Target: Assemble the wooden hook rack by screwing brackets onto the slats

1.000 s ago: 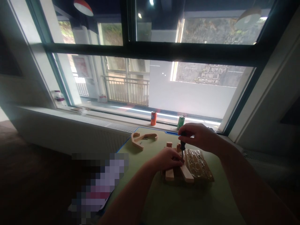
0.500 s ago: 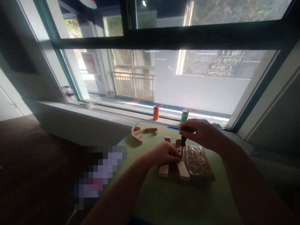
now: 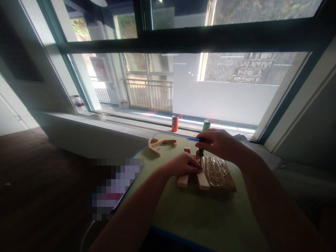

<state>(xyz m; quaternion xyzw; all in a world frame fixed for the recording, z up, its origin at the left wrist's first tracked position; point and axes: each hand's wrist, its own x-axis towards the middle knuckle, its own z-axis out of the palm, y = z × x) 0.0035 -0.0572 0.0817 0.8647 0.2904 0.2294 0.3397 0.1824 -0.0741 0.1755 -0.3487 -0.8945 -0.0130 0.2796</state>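
My right hand [image 3: 219, 142] is closed around the dark handle of a screwdriver [image 3: 201, 153], which points almost straight down. Its tip meets a light wooden piece [image 3: 203, 182] with a slanted leg shape. Beside the tip, my left hand [image 3: 183, 163] has its fingers pinched together against the wood; whatever sits between the fingertips is too small to make out. A second wooden leg [image 3: 183, 180] shows below the left hand, and the middle of the wooden assembly is partly hidden. Immediately right lies a brown slab in clear plastic wrap [image 3: 219, 175].
Curved wooden parts [image 3: 154, 147] and small metal bits lie at the back left of the green tabletop [image 3: 183, 213]. An orange can [image 3: 175, 124] and a green can [image 3: 206, 125] stand by the window sill. A radiator [image 3: 105, 140] runs along the left wall.
The view has tipped slightly, so the table things sit a little higher. The screwdriver looks more upright, and the right hand has shifted slightly left. Both hands keep their holds.
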